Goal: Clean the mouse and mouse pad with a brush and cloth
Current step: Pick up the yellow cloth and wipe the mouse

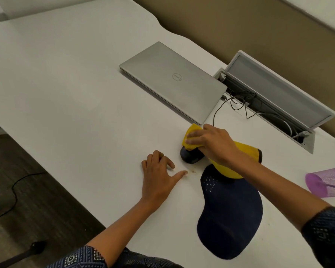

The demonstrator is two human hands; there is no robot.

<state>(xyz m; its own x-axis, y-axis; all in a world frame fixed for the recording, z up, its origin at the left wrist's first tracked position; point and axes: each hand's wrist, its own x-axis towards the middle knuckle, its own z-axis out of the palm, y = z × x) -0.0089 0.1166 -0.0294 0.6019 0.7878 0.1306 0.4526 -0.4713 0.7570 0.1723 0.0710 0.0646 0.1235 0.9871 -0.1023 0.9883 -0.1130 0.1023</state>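
Right hand (209,144): lying over a yellow cloth (238,159), fingers curling round its bunched front end and pressing it onto the mouse (190,156). The rest of the cloth is trailing back under the wrist onto the far end of the mouse pad (230,215).

Mouse: dark, sitting on the white bench (75,93) just beyond the pad's far left edge, its top hiding under the cloth.

Mouse pad: dark blue, curved outline, lying flat near the bench's front edge, pale dots showing at its far end.

Left hand (159,176): resting on the bench left of the mouse, holding nothing, fingers loosely bending, thumb pointing toward a few small crumbs (192,171).

Also lying on the bench: closed silver laptop (172,80), open cable tray (267,105) with wires, purple mesh cup (329,182) tipping on its side at right.
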